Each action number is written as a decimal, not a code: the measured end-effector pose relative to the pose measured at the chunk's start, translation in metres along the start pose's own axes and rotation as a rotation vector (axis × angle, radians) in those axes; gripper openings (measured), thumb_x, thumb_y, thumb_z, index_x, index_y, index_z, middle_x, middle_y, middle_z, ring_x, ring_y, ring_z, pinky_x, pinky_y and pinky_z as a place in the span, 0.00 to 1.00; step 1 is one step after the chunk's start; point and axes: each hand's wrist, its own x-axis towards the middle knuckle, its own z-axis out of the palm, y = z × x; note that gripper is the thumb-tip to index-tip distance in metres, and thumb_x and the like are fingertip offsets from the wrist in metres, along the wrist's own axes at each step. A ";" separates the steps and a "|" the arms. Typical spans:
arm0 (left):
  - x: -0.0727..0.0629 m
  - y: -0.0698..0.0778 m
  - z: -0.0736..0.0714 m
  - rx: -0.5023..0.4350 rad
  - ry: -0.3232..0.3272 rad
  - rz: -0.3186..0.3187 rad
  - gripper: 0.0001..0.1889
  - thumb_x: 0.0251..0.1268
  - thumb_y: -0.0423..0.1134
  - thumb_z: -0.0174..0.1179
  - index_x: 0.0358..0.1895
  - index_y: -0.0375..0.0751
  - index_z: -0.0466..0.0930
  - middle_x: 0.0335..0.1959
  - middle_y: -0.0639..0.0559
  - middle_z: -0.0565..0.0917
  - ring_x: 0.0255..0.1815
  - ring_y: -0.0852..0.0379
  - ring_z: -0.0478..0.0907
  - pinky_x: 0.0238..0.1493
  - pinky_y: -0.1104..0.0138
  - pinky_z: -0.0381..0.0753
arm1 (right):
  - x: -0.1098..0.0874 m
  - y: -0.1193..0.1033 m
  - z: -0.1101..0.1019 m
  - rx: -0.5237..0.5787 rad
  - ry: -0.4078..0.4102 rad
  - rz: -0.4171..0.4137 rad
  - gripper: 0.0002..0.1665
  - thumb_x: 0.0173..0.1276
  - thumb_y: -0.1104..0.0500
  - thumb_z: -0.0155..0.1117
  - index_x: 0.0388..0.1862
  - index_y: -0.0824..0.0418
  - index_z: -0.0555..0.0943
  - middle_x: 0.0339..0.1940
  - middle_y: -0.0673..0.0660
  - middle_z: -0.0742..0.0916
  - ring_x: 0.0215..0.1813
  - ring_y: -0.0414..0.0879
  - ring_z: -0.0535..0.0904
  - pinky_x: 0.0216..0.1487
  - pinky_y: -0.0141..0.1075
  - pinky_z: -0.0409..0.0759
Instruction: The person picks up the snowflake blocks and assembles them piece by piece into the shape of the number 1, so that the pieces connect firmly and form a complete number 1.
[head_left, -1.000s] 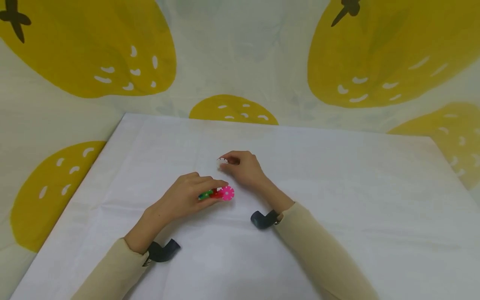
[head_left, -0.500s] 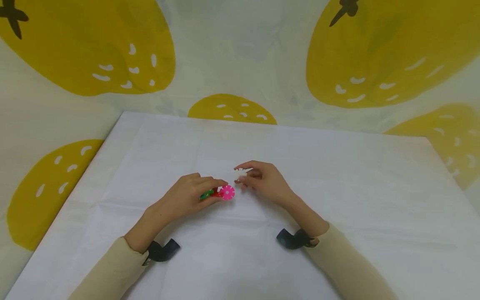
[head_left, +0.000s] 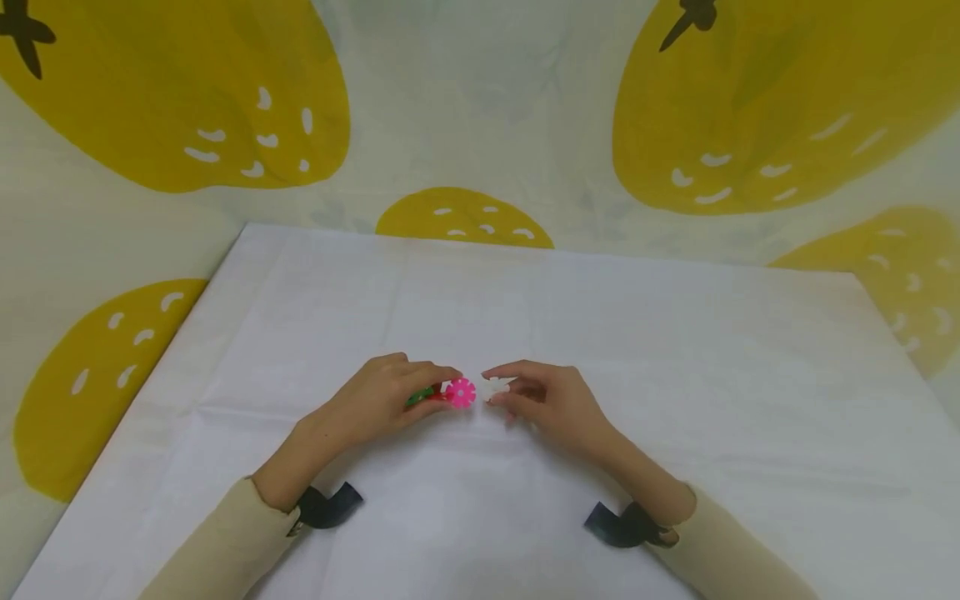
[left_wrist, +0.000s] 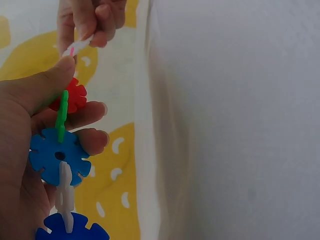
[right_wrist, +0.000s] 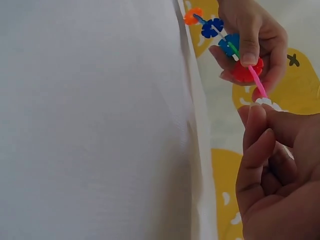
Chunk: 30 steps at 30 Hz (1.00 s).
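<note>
My left hand (head_left: pixel 378 396) pinches a chain of notched plastic snowflake discs. A pink disc (head_left: pixel 461 392) sticks out at the end of the chain past its fingertips. Behind it in the left wrist view come a red disc (left_wrist: pixel 76 95), a green disc (left_wrist: pixel 62 116), a light blue disc (left_wrist: pixel 42 160), a white one and a dark blue disc (left_wrist: pixel 80 232). The right wrist view adds an orange disc (right_wrist: pixel 193 16) at the far end. My right hand (head_left: pixel 558 408) pinches a loose-looking white disc (head_left: pixel 493 388), edge close to the pink disc; whether they touch, I cannot tell.
A white cloth (head_left: pixel 712 375) covers the table under both hands. Behind and to the sides hangs a pale cloth (head_left: pixel 480 108) with large yellow fruit prints. A dark curved piece (head_left: pixel 330 505) sits at the left wrist, another dark piece (head_left: pixel 622 525) at the right.
My right hand has brought the white disc rightward and nearer to me, level with the pink disc. The left hand has barely shifted and keeps hold of the chain.
</note>
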 end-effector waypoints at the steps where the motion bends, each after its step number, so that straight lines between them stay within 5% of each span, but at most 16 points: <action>1: 0.000 0.000 0.000 -0.003 -0.004 -0.003 0.21 0.51 0.40 0.73 0.50 0.42 0.82 0.36 0.57 0.85 0.22 0.63 0.68 0.26 0.73 0.67 | -0.001 0.001 0.001 -0.005 0.010 -0.030 0.19 0.62 0.57 0.70 0.53 0.48 0.82 0.22 0.49 0.85 0.23 0.43 0.81 0.25 0.31 0.71; 12: 0.001 0.007 0.001 -0.003 -0.052 -0.020 0.19 0.55 0.41 0.70 0.51 0.41 0.82 0.38 0.56 0.85 0.22 0.64 0.68 0.26 0.73 0.67 | -0.010 0.010 0.008 0.078 0.055 -0.132 0.18 0.61 0.61 0.70 0.50 0.55 0.80 0.24 0.49 0.85 0.22 0.43 0.81 0.32 0.32 0.76; 30: 0.002 0.008 0.003 -0.001 -0.079 -0.009 0.18 0.57 0.41 0.69 0.51 0.41 0.82 0.36 0.58 0.85 0.22 0.65 0.68 0.27 0.72 0.68 | -0.009 0.017 0.010 0.081 0.097 -0.311 0.15 0.57 0.67 0.72 0.44 0.58 0.84 0.24 0.51 0.86 0.21 0.43 0.80 0.25 0.33 0.78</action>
